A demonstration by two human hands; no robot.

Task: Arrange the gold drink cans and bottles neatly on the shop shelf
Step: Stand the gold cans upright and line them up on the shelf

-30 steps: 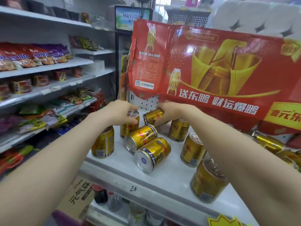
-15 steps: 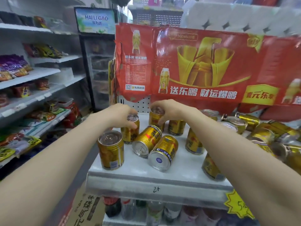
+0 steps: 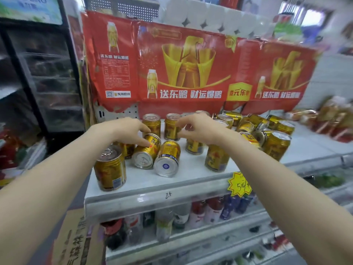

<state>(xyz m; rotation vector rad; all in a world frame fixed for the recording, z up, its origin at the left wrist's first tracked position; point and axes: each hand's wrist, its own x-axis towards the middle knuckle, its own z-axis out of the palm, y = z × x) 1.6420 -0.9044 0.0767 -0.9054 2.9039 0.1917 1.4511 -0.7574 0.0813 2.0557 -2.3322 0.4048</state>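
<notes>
1. Gold cans crowd the white shelf (image 3: 191,169) in the head view: two upright ones (image 3: 152,123) at the back, two toppled cans (image 3: 166,158) lying side by side in front.
2. Left hand (image 3: 127,131) rests its spread fingertips on the nearer toppled can (image 3: 146,153), not closed around it.
3. Right hand (image 3: 198,129) hovers with fingers apart, holding nothing, beside the second upright can (image 3: 171,127).

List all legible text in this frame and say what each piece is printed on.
"送东鹏 财运爆鹏": red banner behind the cans.
"东鹏饮料": beside the QR code, banner's left panel.
"壹元乐享": yellow badge, partly blurred.
Handwritten mark, roughly "25": shelf edge.
Yellow price star, cans' labels, fridge sign: unreadable.
</notes>
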